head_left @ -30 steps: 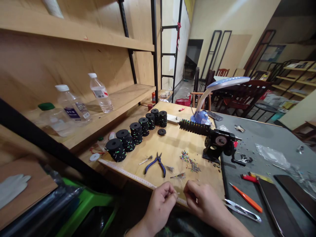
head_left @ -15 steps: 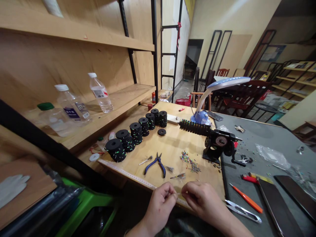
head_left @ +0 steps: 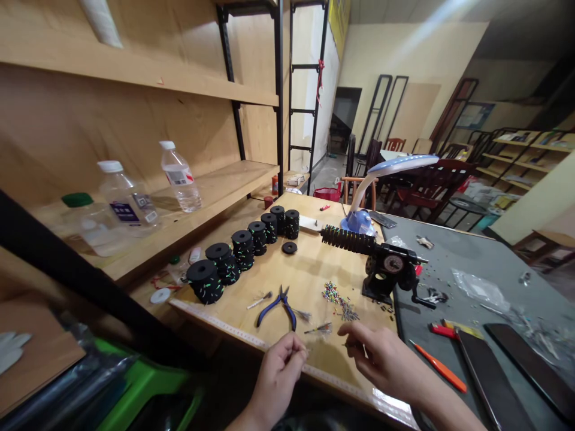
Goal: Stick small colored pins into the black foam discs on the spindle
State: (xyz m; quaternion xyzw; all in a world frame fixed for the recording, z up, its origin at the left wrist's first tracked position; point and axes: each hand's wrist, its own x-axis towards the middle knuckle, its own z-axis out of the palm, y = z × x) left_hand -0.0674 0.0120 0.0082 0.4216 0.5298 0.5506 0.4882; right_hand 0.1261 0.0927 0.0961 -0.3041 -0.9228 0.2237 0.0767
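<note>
My left hand (head_left: 281,374) is over the table's front edge, thumb and forefinger pinched on something too small to make out. To its right, my right hand (head_left: 380,356) hovers above the wood with fingers curled; whatever its fingertips hold is too small to name. Just beyond the hands lie a small bundle of thin wires (head_left: 318,328) and pliers (head_left: 283,306) with blue handles, jaws spread. Behind my right hand are a heap of coloured beads (head_left: 331,292) and a pile of small grey metal pieces (head_left: 348,311).
Black foam spools (head_left: 243,248) stand in a row at left. A hand-cranked winder (head_left: 386,269) carries a wound black coil (head_left: 348,237), with a blue lamp (head_left: 359,221) behind. An orange-handled tool (head_left: 440,366) and dark phone-like slabs (head_left: 489,377) lie right. Bottles (head_left: 179,179) occupy the shelf.
My hands have moved apart: the right one has gone up and right, away from the left. The camera view has tilted up slightly, and my right forearm now covers the thread snips.
</note>
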